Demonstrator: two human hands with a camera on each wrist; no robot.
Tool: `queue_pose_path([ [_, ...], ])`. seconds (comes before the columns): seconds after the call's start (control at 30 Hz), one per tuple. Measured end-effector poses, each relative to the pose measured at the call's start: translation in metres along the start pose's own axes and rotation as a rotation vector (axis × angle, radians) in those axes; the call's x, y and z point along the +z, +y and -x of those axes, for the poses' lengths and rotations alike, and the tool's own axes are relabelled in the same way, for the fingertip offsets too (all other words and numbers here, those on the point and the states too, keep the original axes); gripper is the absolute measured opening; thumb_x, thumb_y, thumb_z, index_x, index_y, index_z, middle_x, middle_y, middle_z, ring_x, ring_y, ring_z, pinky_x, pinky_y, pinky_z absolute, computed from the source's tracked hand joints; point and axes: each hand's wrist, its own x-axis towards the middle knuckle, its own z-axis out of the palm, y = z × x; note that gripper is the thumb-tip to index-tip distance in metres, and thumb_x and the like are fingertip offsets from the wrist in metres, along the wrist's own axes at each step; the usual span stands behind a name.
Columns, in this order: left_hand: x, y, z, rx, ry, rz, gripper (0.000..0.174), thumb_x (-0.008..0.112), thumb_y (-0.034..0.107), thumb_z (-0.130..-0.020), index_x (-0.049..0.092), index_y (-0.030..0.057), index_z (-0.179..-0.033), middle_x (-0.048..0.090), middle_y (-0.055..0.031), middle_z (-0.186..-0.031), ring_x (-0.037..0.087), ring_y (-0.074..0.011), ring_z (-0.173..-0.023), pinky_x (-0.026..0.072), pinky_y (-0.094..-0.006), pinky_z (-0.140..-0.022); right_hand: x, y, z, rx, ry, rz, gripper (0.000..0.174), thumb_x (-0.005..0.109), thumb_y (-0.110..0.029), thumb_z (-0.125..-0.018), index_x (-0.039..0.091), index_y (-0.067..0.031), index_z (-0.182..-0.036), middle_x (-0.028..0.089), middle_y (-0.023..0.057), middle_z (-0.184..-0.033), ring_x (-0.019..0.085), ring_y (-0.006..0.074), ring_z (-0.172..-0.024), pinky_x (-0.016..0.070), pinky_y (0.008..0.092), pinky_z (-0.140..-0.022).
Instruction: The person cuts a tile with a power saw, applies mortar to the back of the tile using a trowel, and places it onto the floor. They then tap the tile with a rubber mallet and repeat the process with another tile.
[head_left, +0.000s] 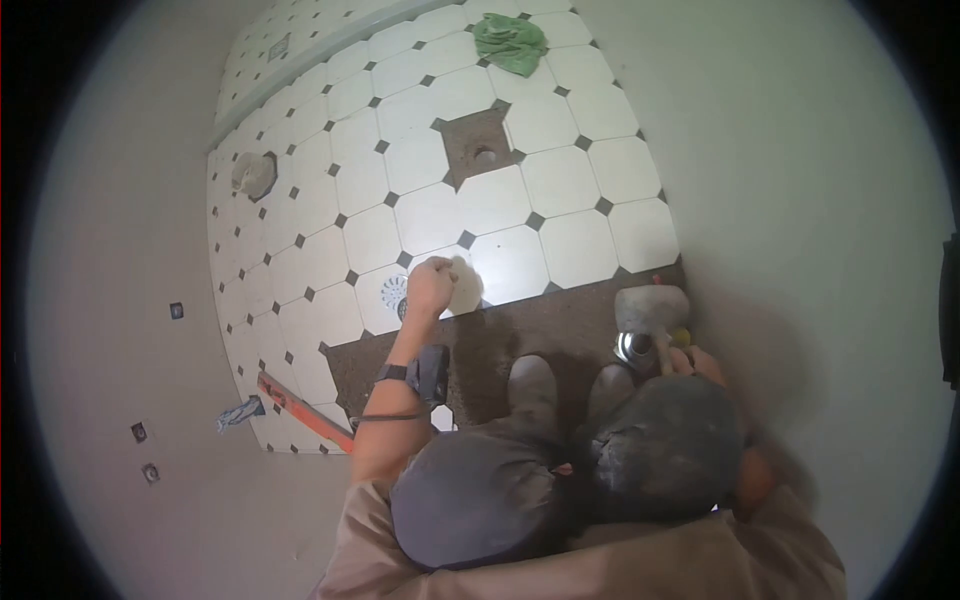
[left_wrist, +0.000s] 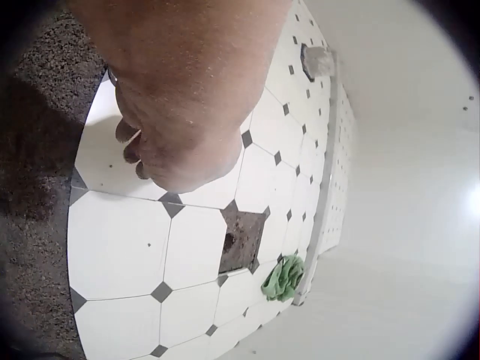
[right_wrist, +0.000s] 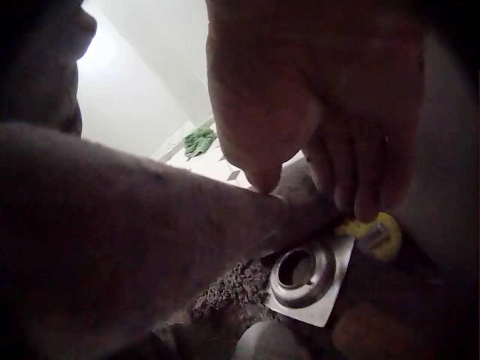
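My left hand (head_left: 431, 287) is low over the white tiles, its fingers curled in with nothing visible in them. A round slotted drain cover (head_left: 394, 291) lies beside it, partly hidden by the wrist. My right hand (right_wrist: 322, 112) hangs beside my right knee with fingers fairly straight and pointing down. Its thumb lies by the handle of a mallet whose pale, thick head (head_left: 651, 308) is in front of the knee. Right at the fingertips is a yellow tape measure (right_wrist: 384, 235). Below them sits a square metal drain fitting (right_wrist: 304, 277) with a round opening.
My feet (head_left: 532, 383) stand on a bare brown strip (head_left: 480, 350) along the tile edge. Farther out is a square cut-out (head_left: 470, 135) with a hole. A green cloth (head_left: 510, 43) lies beyond. An orange level (head_left: 305, 412) is at left; a wall (head_left: 800, 200) rises at right.
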Motion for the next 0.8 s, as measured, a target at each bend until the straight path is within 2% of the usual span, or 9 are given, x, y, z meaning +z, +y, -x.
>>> queue_pose_path([
  [0.03, 0.000, 0.006, 0.002, 0.127, 0.075, -0.170, 0.033, 0.053, 0.017, -0.095, 0.068, 0.0045, -0.121, 0.072, -0.0222, -0.110, 0.069, -0.0381, -0.102, 0.0529, -0.0426, -0.092, 0.000, -0.008, 0.009, 0.009, -0.005, -0.083, 0.055, 0.060, -0.046, -0.095, 0.066, 0.0072, -0.107, 0.070, 0.0253, -0.101, 0.068, 0.0338, -0.096, 0.0508, 0.0395, -0.084],
  [0.13, 0.007, 0.027, 0.010, 0.191, 0.106, -0.199, 0.040, 0.059, 0.021, -0.092, 0.063, 0.0084, -0.129, 0.070, -0.0231, -0.114, 0.066, -0.0390, -0.110, 0.0508, -0.0451, -0.097, 0.004, -0.007, 0.003, -0.102, -0.123, -0.194, 0.055, 0.061, -0.047, -0.094, 0.065, 0.0076, -0.103, 0.069, 0.0212, -0.097, 0.067, 0.0287, -0.093, 0.0497, 0.0377, -0.082],
  [0.27, 0.030, 0.033, -0.003, 0.339, -0.122, -0.301, 0.049, 0.068, 0.028, -0.086, 0.061, 0.0112, -0.132, 0.057, -0.0218, -0.138, 0.057, -0.0439, -0.121, 0.0487, -0.0468, -0.100, 0.009, 0.010, -0.022, -0.248, -0.330, -0.196, 0.049, 0.062, -0.042, -0.094, 0.065, 0.0065, -0.099, 0.067, 0.0105, -0.087, 0.064, 0.0185, -0.081, 0.0488, 0.0348, -0.074],
  [0.37, 0.049, 0.035, 0.002, 0.420, -0.164, -0.456, 0.051, 0.071, 0.031, -0.082, 0.063, 0.0063, -0.126, 0.039, -0.0252, -0.152, 0.044, -0.0528, -0.131, 0.0453, -0.0495, -0.106, 0.004, -0.004, -0.030, -0.020, -0.319, -0.204, 0.038, 0.064, -0.034, -0.094, 0.065, 0.0044, -0.101, 0.064, 0.0049, -0.082, 0.063, 0.0143, -0.076, 0.0479, 0.0332, -0.069],
  [0.47, 0.075, 0.018, 0.007, 0.571, 0.076, -0.597, 0.046, 0.070, 0.030, -0.080, 0.063, 0.0019, -0.116, 0.048, -0.0232, -0.135, 0.053, -0.0482, -0.120, 0.0452, -0.0516, -0.103, -0.012, -0.022, -0.027, 0.088, -0.252, -0.440, 0.033, 0.065, -0.028, -0.095, 0.064, 0.0031, -0.104, 0.063, 0.0040, -0.080, 0.063, 0.0134, -0.073, 0.0481, 0.0313, -0.066],
  [0.53, 0.088, 0.004, -0.008, 0.641, -0.008, -0.634, 0.050, 0.071, 0.035, -0.081, 0.063, 0.0002, -0.115, 0.048, -0.0245, -0.135, 0.050, -0.0476, -0.124, 0.0443, -0.0554, -0.102, -0.037, -0.077, -0.020, 0.001, -0.209, -0.385, 0.032, 0.064, -0.027, -0.095, 0.063, 0.0032, -0.106, 0.064, 0.0044, -0.081, 0.063, 0.0128, -0.071, 0.0486, 0.0301, -0.063],
  [0.63, 0.048, 0.043, 0.019, 0.437, -0.134, -0.624, 0.051, 0.071, 0.039, -0.082, 0.063, 0.0006, -0.114, 0.048, -0.0218, -0.136, 0.044, -0.0453, -0.131, 0.0437, -0.0589, -0.101, -0.027, -0.096, -0.041, -0.439, 0.229, -0.229, 0.032, 0.062, -0.028, -0.097, 0.062, 0.0023, -0.105, 0.063, 0.0046, -0.080, 0.060, 0.0103, -0.064, 0.0475, 0.0286, -0.055],
  [0.73, 0.043, 0.089, 0.021, 0.280, -0.206, -0.662, 0.058, 0.074, 0.043, -0.081, 0.061, 0.0025, -0.119, 0.041, -0.0202, -0.146, 0.035, -0.0438, -0.139, 0.0415, -0.0661, -0.100, -0.024, -0.118, -0.076, -0.138, -0.126, -0.552, 0.029, 0.060, -0.029, -0.099, 0.060, -0.0004, -0.101, 0.060, 0.0034, -0.077, 0.056, 0.0091, -0.057, 0.0435, 0.0281, -0.048],
  [0.8, 0.053, 0.102, 0.012, 0.308, -0.112, -0.583, 0.066, 0.077, 0.046, -0.078, 0.058, 0.0045, -0.126, 0.034, -0.0195, -0.154, 0.028, -0.0432, -0.144, 0.0390, -0.0724, -0.098, -0.020, -0.138, -0.088, -0.021, -0.120, -0.466, 0.029, 0.058, -0.032, -0.100, 0.058, -0.0023, -0.099, 0.055, 0.0012, -0.074, 0.053, 0.0086, -0.055, 0.0410, 0.0276, -0.046],
])
